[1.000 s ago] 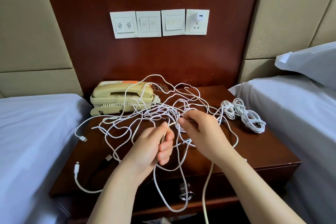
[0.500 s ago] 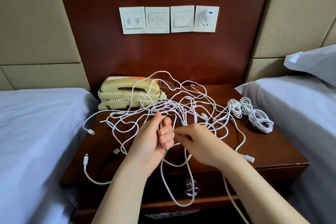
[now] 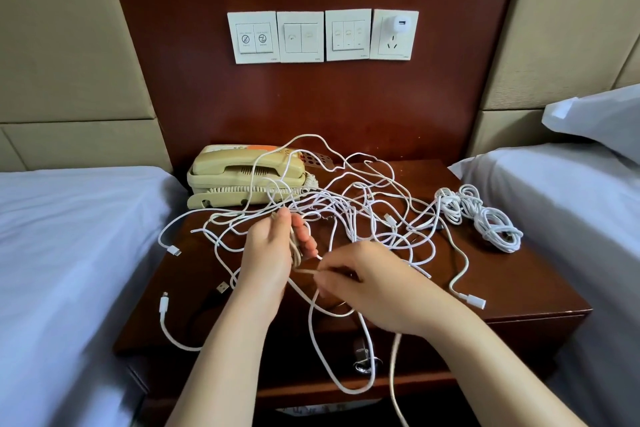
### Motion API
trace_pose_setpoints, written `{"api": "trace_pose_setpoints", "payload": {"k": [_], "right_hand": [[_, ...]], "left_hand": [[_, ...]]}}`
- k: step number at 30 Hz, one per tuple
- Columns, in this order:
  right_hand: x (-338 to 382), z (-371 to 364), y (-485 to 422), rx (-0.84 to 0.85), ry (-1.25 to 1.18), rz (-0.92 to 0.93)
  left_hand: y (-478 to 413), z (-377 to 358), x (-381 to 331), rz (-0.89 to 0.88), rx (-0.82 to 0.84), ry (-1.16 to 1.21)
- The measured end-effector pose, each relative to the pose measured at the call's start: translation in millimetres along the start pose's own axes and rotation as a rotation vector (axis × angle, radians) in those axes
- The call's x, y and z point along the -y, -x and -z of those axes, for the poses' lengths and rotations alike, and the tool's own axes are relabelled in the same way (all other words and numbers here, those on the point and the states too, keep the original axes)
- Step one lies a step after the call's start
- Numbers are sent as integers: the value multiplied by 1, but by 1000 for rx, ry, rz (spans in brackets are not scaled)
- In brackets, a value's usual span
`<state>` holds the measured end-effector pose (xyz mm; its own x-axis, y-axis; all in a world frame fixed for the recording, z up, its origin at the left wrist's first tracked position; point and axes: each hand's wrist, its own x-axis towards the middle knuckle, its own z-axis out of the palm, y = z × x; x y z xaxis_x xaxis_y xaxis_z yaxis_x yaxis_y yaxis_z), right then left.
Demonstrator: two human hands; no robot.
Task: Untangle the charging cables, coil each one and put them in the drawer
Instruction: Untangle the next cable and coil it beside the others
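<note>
On the table (image 3: 519, 288) one coiled bundle (image 3: 485, 218) lies finished beside a loose tangle of cables (image 3: 360, 204), left hand (image 3: 270, 256) grip clamped on gathered strands, right hand (image 3: 370, 288) pinching one, drawer (image 3: 311, 367) closed.

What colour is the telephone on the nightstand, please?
Beige telephone, with an orange label on top; clearest in the head view.

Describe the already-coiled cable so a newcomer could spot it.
Start at the dark wooden nightstand with the beige phone. Near its right edge, beside the right bed, lies the coiled cable bundle. Unlike the loose white tangle at the centre, it is wound into tight loops and untouched.
</note>
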<state>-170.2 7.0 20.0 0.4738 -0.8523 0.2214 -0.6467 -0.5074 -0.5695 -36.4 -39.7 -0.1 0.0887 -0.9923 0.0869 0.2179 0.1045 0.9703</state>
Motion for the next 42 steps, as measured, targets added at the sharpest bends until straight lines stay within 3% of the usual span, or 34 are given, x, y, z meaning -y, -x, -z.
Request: {"api": "trace_pose_setpoints", "payload": {"k": [5,10,16,22,28,35,39,42], "right_hand": [[-4,8,-2,-249,-96,12],[-9,8,-2,-331,-225,18],[-25,7,-7,-438,-334,-59],[-36,4,-10,-397,-446,-124],[-43,-2,-11,-232,-386,-193],[-24,-13,-2,11,65,-166],[-6,-10,2,23,266,-125],[4,-6,4,-37,290,-55]], "left_hand": [[11,-5,-4,-68,96,-339],[18,-13,0,61,253,-339],[30,-18,-9,210,439,-24],[34,-16,-14,284,558,82],[28,-13,-13,295,454,288],[17,-4,-14,333,300,417],[12,-8,-10,270,210,372],[11,-7,-6,95,118,51]]}}
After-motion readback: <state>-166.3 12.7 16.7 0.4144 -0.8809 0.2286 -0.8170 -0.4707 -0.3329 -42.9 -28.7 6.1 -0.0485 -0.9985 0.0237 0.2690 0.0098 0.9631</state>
